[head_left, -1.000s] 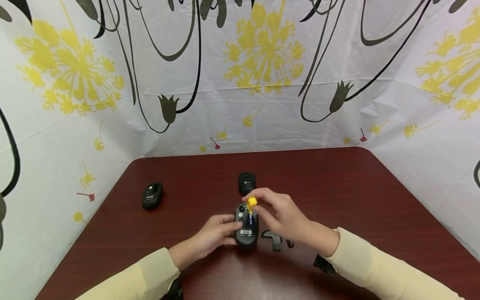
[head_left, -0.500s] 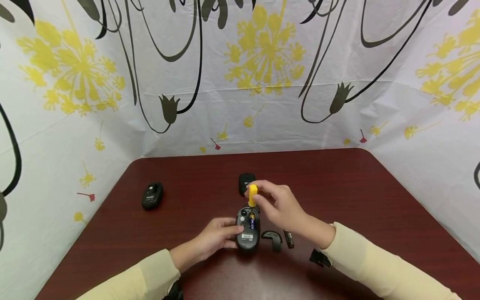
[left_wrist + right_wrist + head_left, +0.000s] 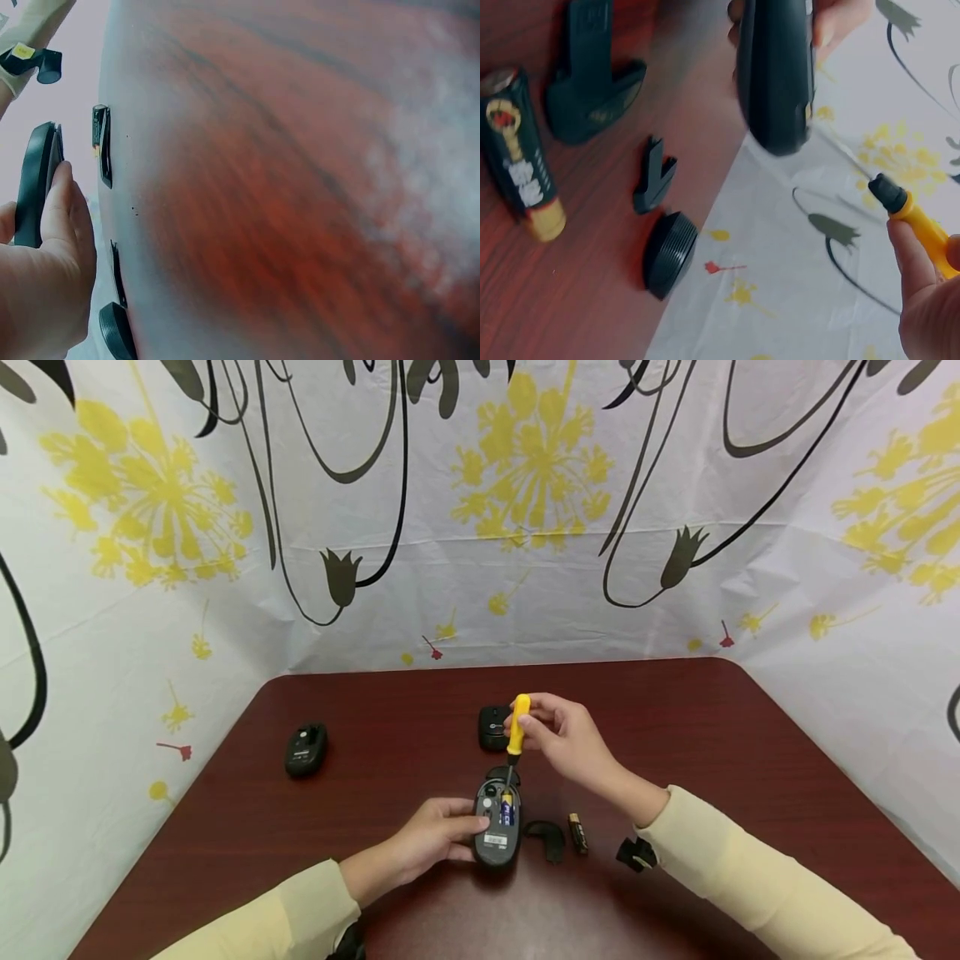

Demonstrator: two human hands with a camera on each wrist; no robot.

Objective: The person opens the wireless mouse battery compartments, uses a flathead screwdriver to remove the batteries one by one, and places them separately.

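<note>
Mouse [image 3: 497,827] with battery [image 3: 506,810] in open compartment

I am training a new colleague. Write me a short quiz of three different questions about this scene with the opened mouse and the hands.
1. True or false: the left hand holds the opened mouse on the table.
2. Which tool does the right hand hold? A) pliers B) a yellow-handled screwdriver C) scissors
3. Fill in: the loose battery lies on the table beside the black battery ____.

Key:
1. True.
2. B.
3. Cover; it lies between the battery and the mouse.
</note>
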